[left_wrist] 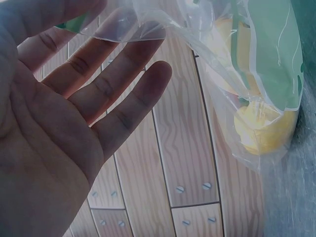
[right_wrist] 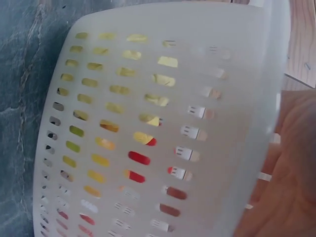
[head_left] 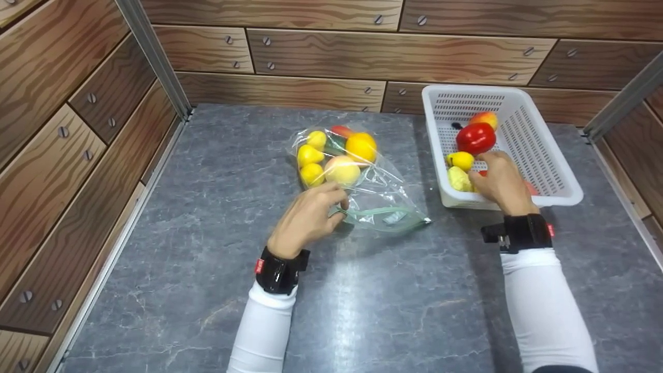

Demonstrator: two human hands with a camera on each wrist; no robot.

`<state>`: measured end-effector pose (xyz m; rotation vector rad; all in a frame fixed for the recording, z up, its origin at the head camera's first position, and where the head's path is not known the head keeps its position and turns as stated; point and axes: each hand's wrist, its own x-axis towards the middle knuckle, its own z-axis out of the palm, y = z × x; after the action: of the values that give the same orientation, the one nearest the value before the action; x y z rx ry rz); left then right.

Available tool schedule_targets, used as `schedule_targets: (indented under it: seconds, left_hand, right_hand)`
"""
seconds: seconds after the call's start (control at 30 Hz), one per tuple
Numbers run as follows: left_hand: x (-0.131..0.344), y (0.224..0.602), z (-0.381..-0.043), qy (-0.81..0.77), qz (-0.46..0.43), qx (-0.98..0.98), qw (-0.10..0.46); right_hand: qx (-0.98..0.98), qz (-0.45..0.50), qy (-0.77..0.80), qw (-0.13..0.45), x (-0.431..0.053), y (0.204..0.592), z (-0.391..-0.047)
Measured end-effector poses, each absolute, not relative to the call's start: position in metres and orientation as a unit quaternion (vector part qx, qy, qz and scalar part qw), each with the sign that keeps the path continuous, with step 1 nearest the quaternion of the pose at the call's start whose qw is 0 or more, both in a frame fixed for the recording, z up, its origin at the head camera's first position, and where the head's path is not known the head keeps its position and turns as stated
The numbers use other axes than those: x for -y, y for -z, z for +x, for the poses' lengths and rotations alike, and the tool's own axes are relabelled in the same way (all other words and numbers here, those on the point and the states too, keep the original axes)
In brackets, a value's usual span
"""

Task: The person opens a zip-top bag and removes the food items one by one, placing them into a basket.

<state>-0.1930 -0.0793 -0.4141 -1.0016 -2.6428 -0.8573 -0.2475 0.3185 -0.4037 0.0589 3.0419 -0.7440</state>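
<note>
You are finding bare table (head_left: 202,207) at 9 o'clock and, between your sleeves (head_left: 267,326), at 6. The filled bag (head_left: 378,194) is blocking the centre; toward 3, a strip is narrowing before the high-walled basket (head_left: 549,145). Panels (head_left: 321,52) are closing off 12.

Bag (head_left: 380,194) and basket (head_left: 533,140) on gray tabletop (head_left: 414,290)

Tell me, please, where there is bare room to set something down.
Free: the table between left wall and bag, the near stretch between the sleeves, and a strip between bag and basket. Crowded: the basket's near-left corner, with produce and the right hand; the bag's near edge, with the left hand.
</note>
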Motion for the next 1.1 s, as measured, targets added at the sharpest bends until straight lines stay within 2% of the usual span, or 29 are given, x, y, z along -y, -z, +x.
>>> schedule_targets:
  seconds: [0.1,0.2,0.33,0.5,0.87,1.1]
  left_hand:
    - [0.079,0.414,-0.193,0.29,-0.338,0.89,0.093]
    - [0.079,0.413,-0.192,0.292,-0.338,0.89,0.092]
    - [0.079,0.412,-0.192,0.294,-0.339,0.889,0.095]
    - [0.08,0.412,-0.192,0.293,-0.34,0.888,0.097]
    - [0.079,0.413,-0.192,0.297,-0.337,0.89,0.081]
    - [0.079,0.413,-0.192,0.295,-0.337,0.89,0.083]
  right_hand:
    - [-0.969,0.018,0.245,-0.013,-0.313,0.4,-0.244]
    - [-0.962,-0.008,0.258,-0.088,-0.305,0.399,-0.236]
    - [-0.934,-0.07,0.269,-0.226,-0.289,0.402,-0.225]
    - [-0.898,-0.131,0.28,-0.314,-0.269,0.405,-0.213]
    - [-0.856,-0.187,0.302,-0.376,-0.236,0.403,-0.184]
    - [-0.837,-0.236,0.338,-0.36,-0.219,0.402,-0.169]
